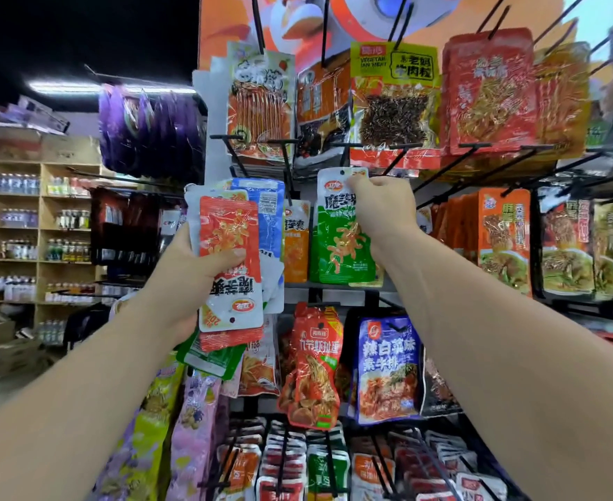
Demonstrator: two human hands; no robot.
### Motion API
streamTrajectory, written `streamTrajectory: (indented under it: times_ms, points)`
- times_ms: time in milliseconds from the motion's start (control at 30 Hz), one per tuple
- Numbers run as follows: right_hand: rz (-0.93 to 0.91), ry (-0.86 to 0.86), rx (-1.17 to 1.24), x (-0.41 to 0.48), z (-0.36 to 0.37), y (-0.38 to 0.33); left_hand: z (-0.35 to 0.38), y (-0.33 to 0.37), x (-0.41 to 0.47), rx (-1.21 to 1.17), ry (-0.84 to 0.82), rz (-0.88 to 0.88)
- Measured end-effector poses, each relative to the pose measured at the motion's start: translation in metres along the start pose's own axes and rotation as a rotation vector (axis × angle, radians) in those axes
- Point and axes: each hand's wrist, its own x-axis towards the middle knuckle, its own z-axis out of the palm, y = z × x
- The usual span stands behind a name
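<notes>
My left hand grips a stack of snack packets held upside down; a red-and-white one is on top, with blue and green ones behind it. My right hand pinches the top corner of a green-and-white snack packet, held upright in front of the display rack's middle row. The packet's hanging hole sits just below a black peg. I cannot tell whether it is on a peg.
The display rack carries many hanging packets on black pegs: orange and red ones above, an orange packet between my hands, red and blue ones below. Wooden shelves with bottles stand at far left.
</notes>
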Motion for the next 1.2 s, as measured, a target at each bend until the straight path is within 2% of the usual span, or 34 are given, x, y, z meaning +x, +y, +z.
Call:
streamTrajectory:
  times_ms: [333,733,833,900,1000,1100,1200]
  points:
    - [-0.026,0.037,-0.053,0.013,0.005,0.005,0.003,-0.01,-0.001,-0.023,-0.027,-0.007]
    - [-0.046,-0.095,-0.548,0.033,0.01,0.043,0.004,-0.02,-0.003,0.09,-0.04,0.051]
    - [-0.205,-0.055,-0.619,0.021,0.002,0.048,0.005,-0.021,-0.003,0.095,-0.024,0.064]
    - [-0.41,-0.031,-0.677,0.009,-0.005,0.05,0.006,-0.02,-0.003,0.084,-0.022,0.069]
    - [-0.698,-0.052,-0.954,-0.002,-0.013,0.053,0.006,-0.02,-0.004,0.073,-0.016,0.062]
    - [-0.685,-0.219,-1.295,-0.002,-0.014,0.054,0.005,-0.018,-0.003,0.066,-0.016,0.051]
    - [-0.627,-0.364,-1.448,0.005,-0.013,0.054,0.005,-0.018,-0.003,0.061,-0.025,0.045]
